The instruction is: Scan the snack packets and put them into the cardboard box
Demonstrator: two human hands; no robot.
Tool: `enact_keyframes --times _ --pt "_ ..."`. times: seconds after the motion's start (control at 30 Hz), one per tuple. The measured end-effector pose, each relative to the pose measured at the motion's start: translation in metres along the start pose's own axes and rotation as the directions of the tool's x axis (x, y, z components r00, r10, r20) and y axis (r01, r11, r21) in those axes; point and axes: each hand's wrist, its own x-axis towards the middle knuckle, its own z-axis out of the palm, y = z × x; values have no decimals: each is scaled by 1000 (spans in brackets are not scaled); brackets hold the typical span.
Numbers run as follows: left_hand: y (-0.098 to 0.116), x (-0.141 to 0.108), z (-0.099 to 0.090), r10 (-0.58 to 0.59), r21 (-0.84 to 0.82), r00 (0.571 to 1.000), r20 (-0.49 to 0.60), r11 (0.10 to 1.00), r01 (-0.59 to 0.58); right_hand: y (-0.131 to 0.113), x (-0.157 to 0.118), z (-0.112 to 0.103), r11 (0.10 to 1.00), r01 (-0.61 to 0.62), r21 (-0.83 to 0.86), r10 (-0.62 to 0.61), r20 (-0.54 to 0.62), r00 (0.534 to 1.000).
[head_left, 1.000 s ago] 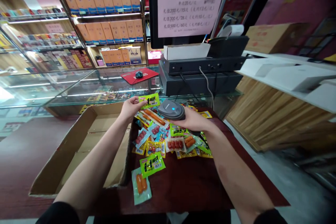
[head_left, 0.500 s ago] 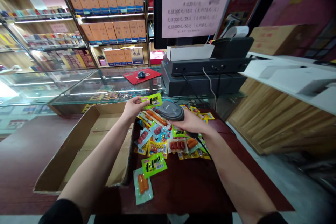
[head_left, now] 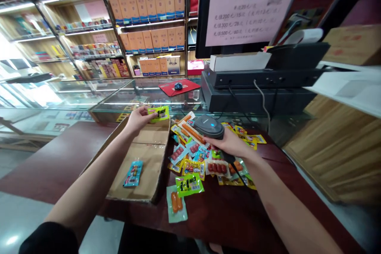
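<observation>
My left hand (head_left: 139,120) pinches a bright green snack packet (head_left: 159,114) above the far end of an open cardboard box (head_left: 143,147). A blue packet (head_left: 133,173) lies inside that box. My right hand (head_left: 228,142) grips a dark grey handheld scanner (head_left: 209,126), which shows a small blue light. Under and around the scanner spreads a pile of sausage and snack packets (head_left: 193,166). At the pile's near edge, another green packet (head_left: 189,184) overlaps a clear packet with orange sausages (head_left: 176,205).
Behind the pile stand a black cash register unit (head_left: 256,97) and a monitor with a pink paper sign (head_left: 250,12). A red mat (head_left: 190,86) with a mouse (head_left: 178,86) lies on the glass counter. The scanner's cable trails beside my right forearm. Stocked shelves line the back.
My left hand has moved left with the green packet, from beside the scanner to over the box. The blue packet in the box now shows. The camera view has turned left.
</observation>
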Motion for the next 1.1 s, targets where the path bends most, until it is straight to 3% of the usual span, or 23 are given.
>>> enact_keyframes --times 0.1,0.17,0.3,0.4,0.57,0.67,0.73,0.8,0.87,0.97,1.1 --pt "6 -14 -39 -4 74 995 -102 997 11 1 1 -2 1000 -1 4 1 -2 1000" --pt "7 -22 -55 -4 134 986 -169 991 27 2 1 -4 1000 -2 0 2 2 1000" --pt "1 -25 -54 -4 177 988 -157 984 32 2 -1 -10 1000 4 9 -4 12 1000" --pt "-5 -20 -26 31 197 998 -59 980 -18 3 -3 -17 999 -12 42 12 7 1000" --pt "-16 -15 52 85 286 976 201 948 -141 -1 -13 -37 998 -15 64 15 0 1000" --pt "-24 -14 94 176 438 902 394 827 -353 -6 -19 -48 997 -1 80 2 -14 1000" --pt "-31 -12 114 210 523 798 564 657 -543 -8 -22 -52 997 13 71 -12 -21 1000" --pt "-38 -11 128 176 561 686 706 453 -693 -9 -23 -53 997 28 72 -26 -24 999" --pt "-45 -10 136 119 577 628 769 294 -762 -9 -24 -53 996 35 88 -33 -26 999" --pt "-52 -10 141 91 601 623 777 191 -776 -9 -24 -52 994 38 98 -35 -26 999" --pt "-49 -10 141 103 604 624 774 172 -778 -9 -24 -50 996 29 81 -27 -25 999"
